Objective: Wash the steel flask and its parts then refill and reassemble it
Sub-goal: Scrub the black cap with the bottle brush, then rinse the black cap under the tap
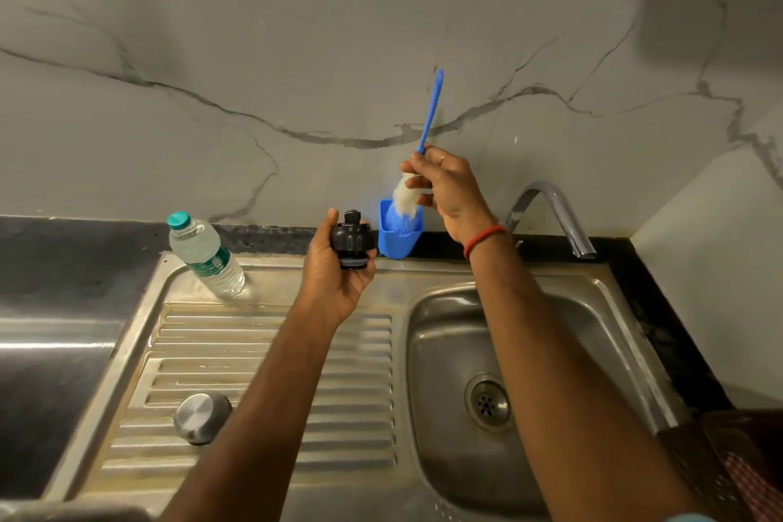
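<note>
The black stopper [351, 244] of the flask is held just left of the back left corner of the sink basin [449, 352], above the rear edge of the drainboard [254, 360]. It is gripped by the left hand [334, 280], whose thumb and fingers are curled round its sides. The blue brush [430, 114] is pinched by the right hand [449, 191] where the handle meets the white bristles, the fingers closed tight on it. The bristle head is dipped into a blue holder [398, 239] that stands just behind that same corner of the basin. A steel cap [202, 417] is set on the drainboard well left of the basin, toward the front, and a water bottle [207, 254] stands further left at the back. The flask body is not seen. The scrubbing of the stopper is judged to be the step in hand. If the bristles are dragged against the holder's wall as the brush is lifted, the light holder could be tipped and its contents spilled. The stopper, if wet, could be lost from the one-handed grip once scrubbing pressure is applied, and dropped onto the drainboard or into the basin. The steel cap, just beside the left forearm, could be swept off by a careless pull back.
</note>
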{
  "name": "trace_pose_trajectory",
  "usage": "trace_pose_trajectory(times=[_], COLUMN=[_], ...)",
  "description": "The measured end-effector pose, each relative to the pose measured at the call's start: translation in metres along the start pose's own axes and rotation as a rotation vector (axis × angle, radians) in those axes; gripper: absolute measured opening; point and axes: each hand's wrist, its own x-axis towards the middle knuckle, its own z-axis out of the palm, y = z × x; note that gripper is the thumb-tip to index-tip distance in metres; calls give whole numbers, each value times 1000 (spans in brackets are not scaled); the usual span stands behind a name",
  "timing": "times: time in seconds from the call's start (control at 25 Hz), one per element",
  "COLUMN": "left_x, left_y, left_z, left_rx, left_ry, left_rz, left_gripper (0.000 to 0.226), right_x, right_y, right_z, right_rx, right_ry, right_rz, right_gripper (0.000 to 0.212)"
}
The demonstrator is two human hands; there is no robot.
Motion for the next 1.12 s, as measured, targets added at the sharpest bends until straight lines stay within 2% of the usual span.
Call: trace_pose_trajectory(times=[0.08,0.16,0.24,0.32,0.4,0.52,0.64,0.76,0.92,1.0,1.12], left_x=[0,0,-1,-2,-5,-11,-20,-33,-49,-50,-56], left_y=[-1,-3,-7,-12,-16,-24,-35,-49,-71,-82,-100], left_z=[1,1,-1,-4,-6,-4,1,13,31,36,47], left_rx=[7,10,21,40,53,88,162,248,251,254,309], left_ry=[2,10,23,23,16,1,-34,-99,-172,-193,-152], left_rz=[7,9,17,26,33,79,162,201,216,225,281], left_gripper=[42,38,33,32,33,37,41,44,53,58,50], right_x=[8,9,1,-14,-37,-77,-115,-135,-148,-154,-163], right_y=[10,19,27,35,42,56,64,64,56,53,56], right_z=[4,3,1,-2,-6,-13,-22,-33,-55,-69,-82], right_rx=[-77,-124,-124,-124,-107,-41,-24,-70,-169,-215,-299], right_ry=[-44,-69,2,117,184,159,95,50,19,-13,-57], right_rz=[50,47,-1,-39,-65,-15,36,16,-117,-126,-149], right_gripper=[33,67,82,70,47,21,15,17,32,41,55])
